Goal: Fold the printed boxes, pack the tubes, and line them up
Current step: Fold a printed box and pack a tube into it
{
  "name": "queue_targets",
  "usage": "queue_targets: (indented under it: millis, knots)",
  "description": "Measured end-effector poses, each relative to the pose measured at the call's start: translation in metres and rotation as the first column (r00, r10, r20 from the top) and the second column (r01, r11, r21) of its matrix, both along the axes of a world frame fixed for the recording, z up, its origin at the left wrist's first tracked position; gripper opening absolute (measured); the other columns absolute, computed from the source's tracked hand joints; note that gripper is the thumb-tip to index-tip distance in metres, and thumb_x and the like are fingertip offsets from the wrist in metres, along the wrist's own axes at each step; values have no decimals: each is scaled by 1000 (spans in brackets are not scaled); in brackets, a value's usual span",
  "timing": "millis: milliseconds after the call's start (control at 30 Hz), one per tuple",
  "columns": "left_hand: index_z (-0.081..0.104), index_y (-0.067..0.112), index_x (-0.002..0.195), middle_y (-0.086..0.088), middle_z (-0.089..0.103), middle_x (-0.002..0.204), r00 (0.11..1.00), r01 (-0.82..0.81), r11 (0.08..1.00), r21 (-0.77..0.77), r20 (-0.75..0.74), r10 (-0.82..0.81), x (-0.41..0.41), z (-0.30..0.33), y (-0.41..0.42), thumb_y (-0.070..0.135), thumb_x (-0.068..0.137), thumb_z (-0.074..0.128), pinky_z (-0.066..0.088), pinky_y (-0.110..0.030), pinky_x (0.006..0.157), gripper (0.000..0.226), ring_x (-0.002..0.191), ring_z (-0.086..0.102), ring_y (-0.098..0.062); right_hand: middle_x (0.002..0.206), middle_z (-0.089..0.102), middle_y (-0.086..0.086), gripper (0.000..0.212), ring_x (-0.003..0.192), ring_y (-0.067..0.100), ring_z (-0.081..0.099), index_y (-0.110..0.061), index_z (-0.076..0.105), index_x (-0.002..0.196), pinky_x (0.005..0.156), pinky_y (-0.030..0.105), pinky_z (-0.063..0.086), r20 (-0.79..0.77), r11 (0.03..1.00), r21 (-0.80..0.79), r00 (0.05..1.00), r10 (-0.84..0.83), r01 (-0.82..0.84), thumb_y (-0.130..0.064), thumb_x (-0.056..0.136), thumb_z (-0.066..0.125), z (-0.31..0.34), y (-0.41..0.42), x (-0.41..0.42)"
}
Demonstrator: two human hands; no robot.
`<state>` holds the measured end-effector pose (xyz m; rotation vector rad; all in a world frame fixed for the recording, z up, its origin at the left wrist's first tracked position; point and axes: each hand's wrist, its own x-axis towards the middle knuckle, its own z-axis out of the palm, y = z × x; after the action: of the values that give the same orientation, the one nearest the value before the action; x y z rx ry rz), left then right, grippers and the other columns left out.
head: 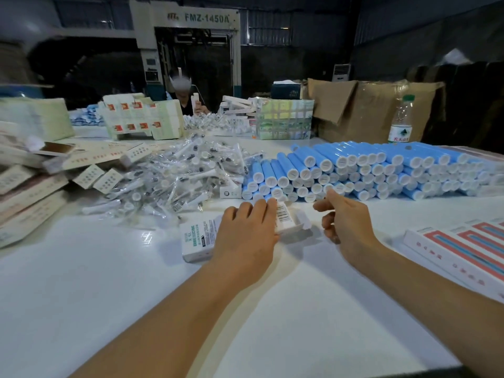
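Left hand [246,227]: palm down on a white printed box [197,241] lying flat on the white tabletop [109,296], fingers curled over its far edge, holding it; barcode end and an open end flap show just past the fingertips. Right hand [345,219]: raised just right of the box, holding nothing, fingers loosely bent, index finger extended toward the tubes. Blue tubes [354,170] with white caps: stacked in a long pile directly behind both hands, cap ends facing the camera. Left of the pile: heap of clear-wrapped white brush heads [174,175]. Further left: stacks of flat unfolded cartons [30,192]. Right edge of tabletop: finished boxes with red and blue print [463,249], lined up side by side. Behind the tubes: water bottle [401,121], upright, next to a brown cardboard box [362,107].
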<state>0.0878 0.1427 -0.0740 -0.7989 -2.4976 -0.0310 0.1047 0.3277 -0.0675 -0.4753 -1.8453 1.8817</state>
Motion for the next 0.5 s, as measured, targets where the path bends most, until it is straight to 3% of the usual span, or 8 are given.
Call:
queue_targets:
  millis: [167, 233, 300, 367, 433, 500]
  knots:
    - [9, 12, 148, -5, 32, 139, 999, 17, 999, -38, 46, -16, 6, 1, -2, 25, 97, 41, 25, -39, 98, 62, 118, 34, -27, 60, 58, 5, 38, 44, 10, 43, -10, 64, 66, 45, 27, 33, -77, 992, 121, 997, -29, 38, -28, 96, 51, 18, -9, -10]
    - [15, 10, 146, -7, 37, 135, 999, 25, 999, -47, 45, -23, 7, 3, -1, 25, 95, 41, 27, -40, 96, 59, 116, 36, -28, 54, 61, -8, 36, 43, 3, 46, -13, 64, 63, 48, 25, 35, -138, 962, 274, 990, 36, 4, -24, 95, 51, 33, -22, -19]
    - [22, 8, 144, -10, 41, 130, 999, 9, 998, -60, 47, -6, 7, 7, 0, 27, 93, 43, 28, -41, 92, 58, 112, 39, -30, 51, 59, -13, 35, 43, -1, 46, -12, 64, 63, 47, 18, 38, -167, 866, 497, 973, 162, -59, -22, 95, 52, 47, -43, -31]
    - [31, 7, 139, -11, 44, 127, 998, 2, 995, -97, 68, 5, 9, 7, 0, 27, 89, 50, 29, -41, 88, 57, 110, 41, -32, 58, 58, -12, 30, 50, 0, 48, -6, 64, 68, 51, 17, 37, -134, 653, 749, 941, 311, -109, -19, 94, 55, 57, -70, -44]
    - [47, 10, 126, -11, 53, 119, 997, 6, 993, -115, 78, 3, 7, 4, -1, 25, 82, 56, 30, -40, 87, 47, 105, 47, -31, 76, 58, -7, 18, 64, 3, 51, -7, 67, 81, 63, 24, 39, -24, 330, 933, 888, 459, -145, -18, 92, 58, 60, -99, -61]
    - [56, 13, 117, -10, 62, 112, 994, 8, 995, -103, 110, 3, 7, 7, -3, 23, 80, 59, 30, -40, 92, 39, 103, 54, -30, 99, 57, 0, 18, 84, 16, 55, -12, 67, 102, 69, 32, 42, 134, -42, 991, 859, 495, -130, -22, 94, 54, 59, -129, -79]
